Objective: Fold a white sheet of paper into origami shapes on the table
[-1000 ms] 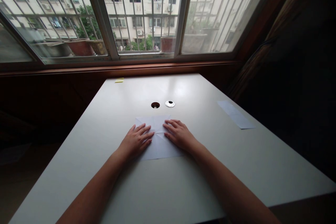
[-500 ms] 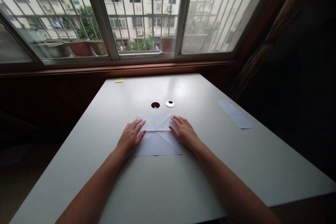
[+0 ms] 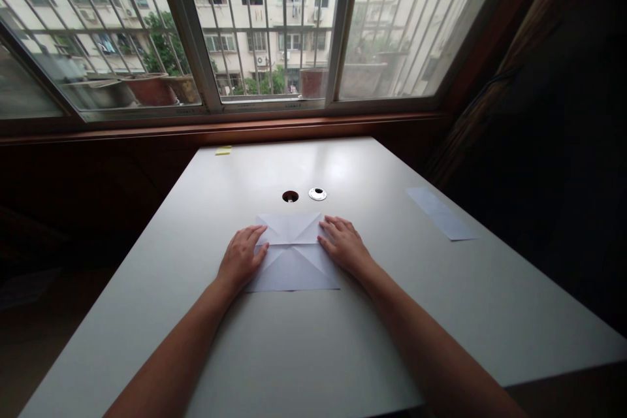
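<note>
A sheet of white paper (image 3: 294, 268) lies on the table before me, with a crease across its middle and slanting creases toward its corners. My left hand (image 3: 242, 253) rests at its left edge, fingers apart, the fingertips and thumb on the paper. At the right edge my right hand (image 3: 344, 243) lies with its fingers stretched out, their tips touching the paper. Neither hand grips the sheet. Parts of both side edges are hidden under the fingers.
The white table (image 3: 161, 274) reaches to the window wall. Behind the paper are a round hole (image 3: 290, 196) and a metal ring cover (image 3: 317, 194). Another paper strip (image 3: 441, 214) lies by the right edge, and yellow sticky notes (image 3: 223, 151) at the far left corner.
My left hand's fingers have drawn slightly to the left, covering less of the paper. My right hand has shifted a little to the right. The paper stays in place.
</note>
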